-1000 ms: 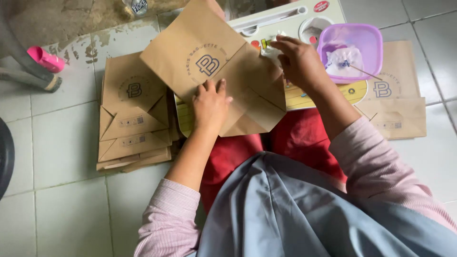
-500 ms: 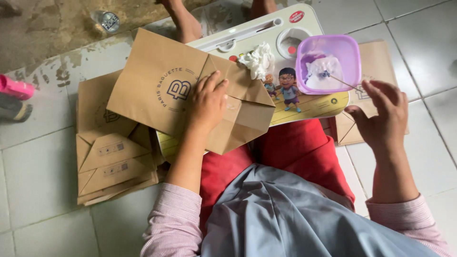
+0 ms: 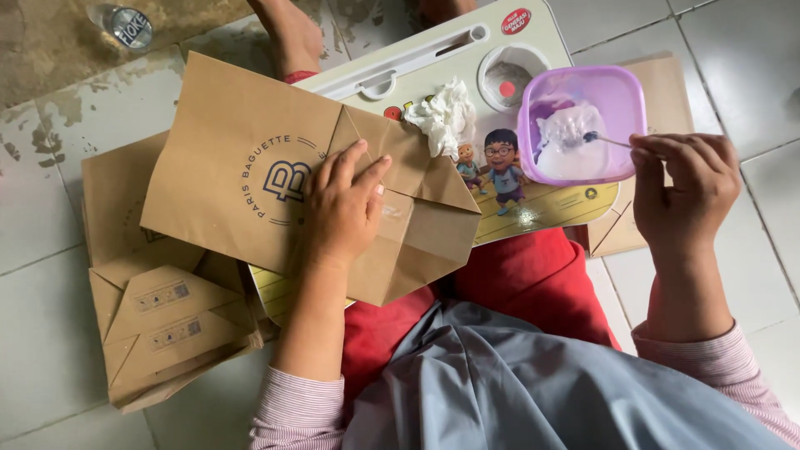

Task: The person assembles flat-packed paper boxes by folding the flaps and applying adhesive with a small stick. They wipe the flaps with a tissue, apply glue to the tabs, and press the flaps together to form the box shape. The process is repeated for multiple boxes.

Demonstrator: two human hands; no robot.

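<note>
My left hand (image 3: pixel 343 206) presses flat on a brown paper bag (image 3: pixel 250 167) that lies folded on a small cream lap table (image 3: pixel 433 62). The bag's bottom flaps are folded into a point under my fingers. My right hand (image 3: pixel 683 196) pinches the thin handle of a small stick (image 3: pixel 607 141) whose tip dips into white paste inside a purple plastic tub (image 3: pixel 583 125) at the table's right end. A crumpled white tissue (image 3: pixel 442 117) lies on the table between the bag and the tub.
A stack of folded brown bags (image 3: pixel 158 317) lies on the tiled floor at my left. More flat bags (image 3: pixel 621 237) lie under the table's right end. A clear bottle (image 3: pixel 125 25) stands top left. Another person's foot (image 3: pixel 292 33) rests beyond the table.
My right hand left the bag, swung right and took the stick at the purple tub. My left hand stayed pressed on the bag.
</note>
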